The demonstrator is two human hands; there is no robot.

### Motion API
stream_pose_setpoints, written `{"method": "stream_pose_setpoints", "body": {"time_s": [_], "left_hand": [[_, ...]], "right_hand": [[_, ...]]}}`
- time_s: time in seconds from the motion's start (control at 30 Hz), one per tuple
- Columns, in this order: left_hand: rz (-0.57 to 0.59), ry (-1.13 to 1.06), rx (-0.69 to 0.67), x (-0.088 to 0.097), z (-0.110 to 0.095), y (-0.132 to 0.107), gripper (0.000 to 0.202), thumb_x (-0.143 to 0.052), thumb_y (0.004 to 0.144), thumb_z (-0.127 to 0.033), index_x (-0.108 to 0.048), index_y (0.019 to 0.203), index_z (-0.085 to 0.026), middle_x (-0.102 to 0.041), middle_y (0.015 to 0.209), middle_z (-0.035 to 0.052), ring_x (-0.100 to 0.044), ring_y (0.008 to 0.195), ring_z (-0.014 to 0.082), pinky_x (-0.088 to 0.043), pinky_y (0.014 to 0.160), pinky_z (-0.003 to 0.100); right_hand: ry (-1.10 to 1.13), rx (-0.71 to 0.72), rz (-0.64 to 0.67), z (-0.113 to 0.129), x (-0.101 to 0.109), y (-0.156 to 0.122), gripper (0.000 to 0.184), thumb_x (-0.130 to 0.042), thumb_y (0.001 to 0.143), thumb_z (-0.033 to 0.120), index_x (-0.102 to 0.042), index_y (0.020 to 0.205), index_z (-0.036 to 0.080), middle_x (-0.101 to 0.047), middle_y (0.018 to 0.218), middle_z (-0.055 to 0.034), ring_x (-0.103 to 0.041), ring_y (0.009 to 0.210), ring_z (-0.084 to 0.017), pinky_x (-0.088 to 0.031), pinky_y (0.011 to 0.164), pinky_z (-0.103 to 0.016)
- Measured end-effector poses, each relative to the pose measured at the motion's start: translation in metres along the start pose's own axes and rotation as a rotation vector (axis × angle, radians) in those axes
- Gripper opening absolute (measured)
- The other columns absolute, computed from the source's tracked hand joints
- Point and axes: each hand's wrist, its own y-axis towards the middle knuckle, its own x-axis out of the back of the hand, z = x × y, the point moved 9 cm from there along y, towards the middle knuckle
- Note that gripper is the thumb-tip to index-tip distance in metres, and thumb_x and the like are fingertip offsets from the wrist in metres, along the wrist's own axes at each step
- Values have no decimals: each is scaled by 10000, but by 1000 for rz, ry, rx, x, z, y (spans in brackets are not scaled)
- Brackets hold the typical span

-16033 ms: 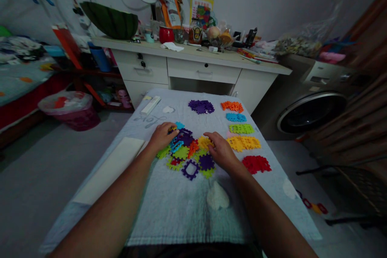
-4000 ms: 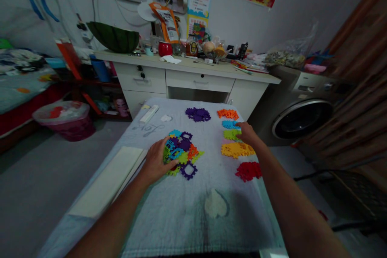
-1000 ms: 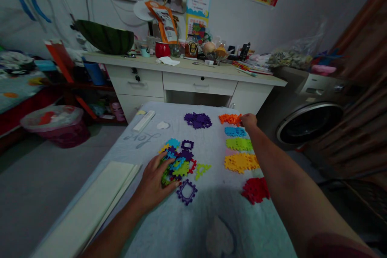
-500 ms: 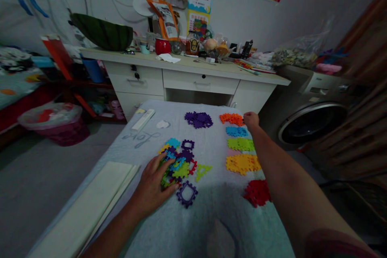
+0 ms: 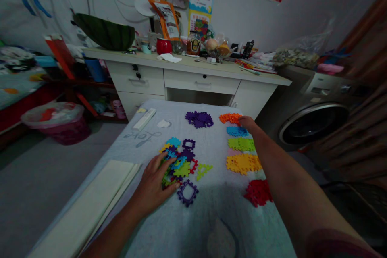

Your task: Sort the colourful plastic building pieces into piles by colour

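A mixed heap of plastic puzzle tiles [image 5: 179, 161] lies mid-table on a pale cloth [image 5: 205, 217]. My left hand [image 5: 154, 185] rests flat on the heap's near left edge, fingers spread. Sorted piles sit to the right: orange [image 5: 229, 118], blue [image 5: 236, 131], green [image 5: 241, 144], yellow [image 5: 242, 163], red [image 5: 257, 192], and purple [image 5: 199, 118] further back. My right hand [image 5: 248, 122] reaches far out, touching the right end of the orange pile; its fingers curl down, and whether they hold anything is hidden.
A long white box [image 5: 90, 205] lies at the table's left edge, a small white bar [image 5: 144, 119] at the far left. Behind stand a cluttered desk [image 5: 193, 76], a washing machine [image 5: 314, 117] right, and a pink bin [image 5: 54, 123] on the floor left.
My right hand has drawn back slightly from beyond the orange pile toward the blue pile. My left hand stays on the heap.
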Motion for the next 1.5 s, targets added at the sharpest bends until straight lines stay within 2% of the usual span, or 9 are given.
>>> {"method": "stream_pose_setpoints", "body": {"time_s": [0.3, 0.47, 0.57, 0.63, 0.73, 0.9, 1.0, 1.17, 1.5], "left_hand": [[8, -43, 3, 2, -2, 1, 602, -640, 810, -468, -496, 1355, -255, -382, 1466, 127, -357, 1355, 351, -360, 1089, 558], [0, -67, 5, 3, -4, 2, 630, -674, 778, -493, -511, 1337, -253, -381, 1462, 130, -366, 1351, 352, -361, 1091, 549], [-1, -81, 11, 3, -4, 2, 662, -686, 767, -500, -503, 1341, -227, -341, 1487, 145, -343, 1372, 352, -344, 1110, 536], [-2, -90, 23, 4, -4, 2, 688, -705, 749, -501, -498, 1343, -224, -310, 1504, 145, -326, 1383, 356, -330, 1120, 536], [-19, -90, 41, 9, -4, 2, 711, -738, 713, -502, -506, 1330, -236, -309, 1502, 138, -323, 1380, 366, -316, 1123, 548], [-43, -119, 30, 14, -7, 1, 693, -732, 728, -482, -496, 1332, -237, -341, 1467, 132, -342, 1370, 348, -314, 1126, 530], [-48, -138, 40, 15, -4, 1, 690, -735, 726, -464, -495, 1333, -241, -345, 1460, 127, -349, 1368, 347, -320, 1123, 525], [-47, -123, 55, 12, 1, 1, 686, -734, 719, -467, -515, 1317, -212, -374, 1434, 141, -372, 1348, 353, -333, 1116, 520], [-73, -126, 51, 12, 2, 3, 608, -708, 735, -462, -561, 1276, -228, -439, 1402, 126, -410, 1322, 348, -352, 1100, 536]], "right_hand": [[53, -56, -45, 5, 14, -14, 285, -558, 751, 99, -724, 983, 114, -725, 820, -78, -649, 698, -149, -479, 626, -220], [109, 83, -75, 47, 27, -49, 285, -546, 799, 146, -697, 1041, 145, -717, 927, -71, -642, 765, -145, -489, 687, -237], [156, 352, 57, 101, 17, -104, 218, -549, 812, 146, -689, 979, 149, -708, 949, -65, -634, 795, -143, -490, 737, -258], [143, 567, 223, 138, 1, -157, 199, -568, 815, 157, -683, 978, 155, -704, 922, -58, -631, 791, -150, -486, 747, -273], [138, 745, 432, 176, -23, -235, 202, -573, 838, 171, -669, 1016, 171, -704, 943, -57, -636, 797, -161, -489, 756, -295], [180, 960, 391, 219, -46, -311, 336, -627, 825, 170, -607, 1160, 165, -640, 1172, -115, -581, 1083, -223, -446, 951, -377], [162, 981, 337, 228, -63, -323, 413, -668, 805, 186, -578, 1208, 170, -595, 1246, -129, -533, 1159, -247, -400, 1014, -414], [137, 939, 317, 227, -76, -323, 221, -669, 795, 134, -645, 1010, 179, -616, 1127, -99, -550, 1062, -229, -428, 951, -384], [405, 838, 204, 217, -44, -305, 171, -574, 840, 117, -657, 953, 214, -615, 996, -54, -573, 958, -180, -460, 875, -329]]}}
